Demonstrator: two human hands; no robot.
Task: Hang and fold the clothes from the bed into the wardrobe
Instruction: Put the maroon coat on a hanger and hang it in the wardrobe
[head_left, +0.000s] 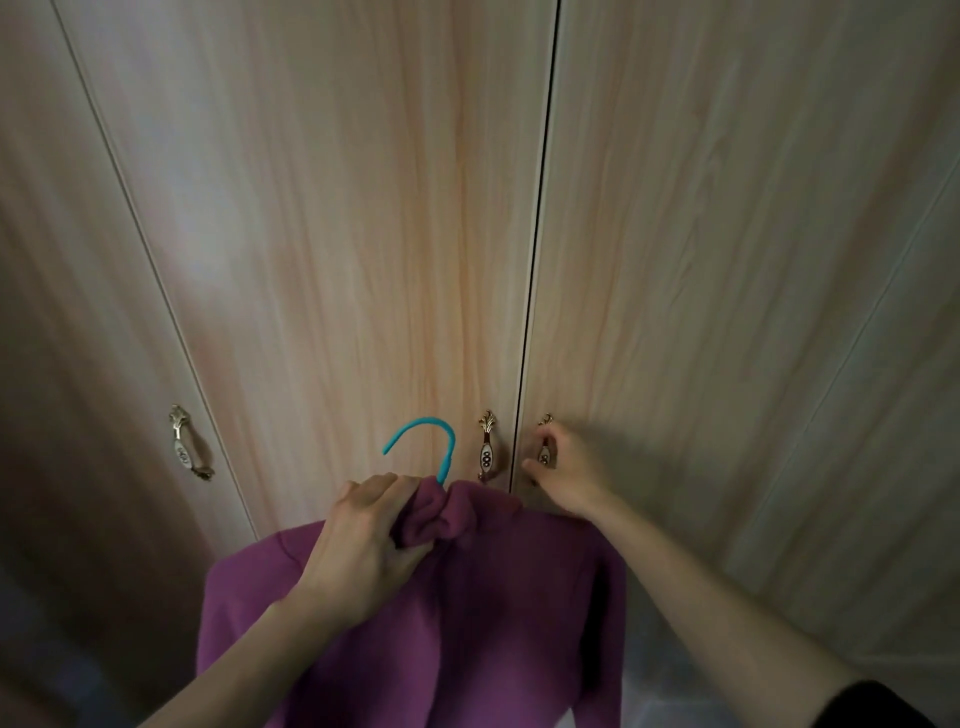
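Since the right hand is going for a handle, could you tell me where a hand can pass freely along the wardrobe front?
Bare door panel lies between the left handle and the teal hanger hook, and right of the right hand. It is crowded at the door seam: the middle handle, right hand, left hand and purple sweater.

Left hand (363, 540) grips the purple sweater (467, 613) (on a teal hanger (431, 441)); right hand (563, 470) grasps a wardrobe door handle (544, 452).
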